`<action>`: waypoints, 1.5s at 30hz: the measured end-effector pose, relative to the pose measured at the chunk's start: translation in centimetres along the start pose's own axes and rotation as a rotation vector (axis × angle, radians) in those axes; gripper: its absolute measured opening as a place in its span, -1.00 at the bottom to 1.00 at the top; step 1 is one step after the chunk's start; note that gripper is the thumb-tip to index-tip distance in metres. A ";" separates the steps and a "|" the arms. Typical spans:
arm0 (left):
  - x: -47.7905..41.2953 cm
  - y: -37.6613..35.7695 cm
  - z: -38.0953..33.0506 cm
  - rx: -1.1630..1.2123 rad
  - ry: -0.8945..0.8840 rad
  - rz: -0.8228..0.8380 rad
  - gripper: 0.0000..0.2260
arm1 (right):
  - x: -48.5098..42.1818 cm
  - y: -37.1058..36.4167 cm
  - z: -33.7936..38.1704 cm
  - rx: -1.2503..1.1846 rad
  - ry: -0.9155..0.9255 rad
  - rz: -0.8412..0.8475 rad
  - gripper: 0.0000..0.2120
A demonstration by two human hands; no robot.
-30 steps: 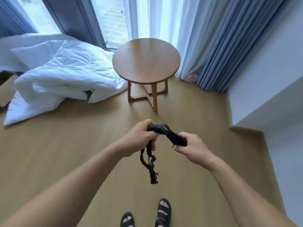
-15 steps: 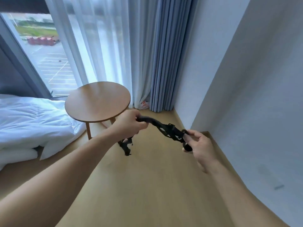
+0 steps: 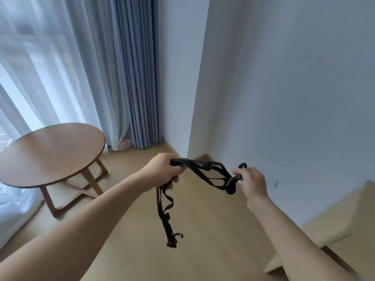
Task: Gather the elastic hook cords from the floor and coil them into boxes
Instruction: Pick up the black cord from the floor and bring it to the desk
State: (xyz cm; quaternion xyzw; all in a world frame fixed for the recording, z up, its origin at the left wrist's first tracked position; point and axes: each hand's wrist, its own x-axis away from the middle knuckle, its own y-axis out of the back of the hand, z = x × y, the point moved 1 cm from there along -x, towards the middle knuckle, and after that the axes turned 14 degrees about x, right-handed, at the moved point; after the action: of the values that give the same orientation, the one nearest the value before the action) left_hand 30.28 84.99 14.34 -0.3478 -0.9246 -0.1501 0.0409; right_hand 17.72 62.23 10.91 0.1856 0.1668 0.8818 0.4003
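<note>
A bundle of black elastic hook cords [image 3: 205, 171] stretches between both hands, held in the air above the wooden floor. My left hand [image 3: 162, 171] is closed around one end, and loose cord ends with hooks [image 3: 168, 220] dangle below it. My right hand [image 3: 250, 182] pinches the other end, where a hook [image 3: 242, 165] sticks up by the fingers. No box is in view.
A round wooden table [image 3: 52, 153] stands at the left, with white bedding [image 3: 14, 209] beneath its edge. Sheer and blue curtains [image 3: 138, 78] hang behind. A white wall corner [image 3: 203, 98] is right ahead, and a low beige ledge [image 3: 324, 218] lies at the lower right.
The view has swung right, from the bedding and table toward the wall corner. My hands have drawn apart, stretching the cords between them, and the loose ends hang lower.
</note>
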 end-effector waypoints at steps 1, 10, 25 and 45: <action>-0.3 -1.1 -1.0 0.024 -0.015 0.031 -0.86 | 0.5 0.8 -0.7 0.078 0.012 0.031 -0.86; -1.7 -13.3 -10.9 -0.094 -0.203 0.329 -0.83 | 4.1 9.1 -1.5 0.241 0.478 0.270 -0.27; -1.7 -33.9 -19.3 0.213 -0.227 0.387 -0.85 | 1.7 29.1 -9.3 -0.139 0.368 0.130 -0.79; -5.7 -62.9 -24.3 0.406 -0.053 0.404 -0.82 | 6.3 50.3 -24.1 -0.193 0.105 -0.194 -0.78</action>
State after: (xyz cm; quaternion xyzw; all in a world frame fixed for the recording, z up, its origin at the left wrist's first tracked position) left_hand -7.36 29.08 20.78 -0.5134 -0.8485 0.0587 0.1145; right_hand -29.64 32.15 13.29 0.0831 0.1191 0.8593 0.4904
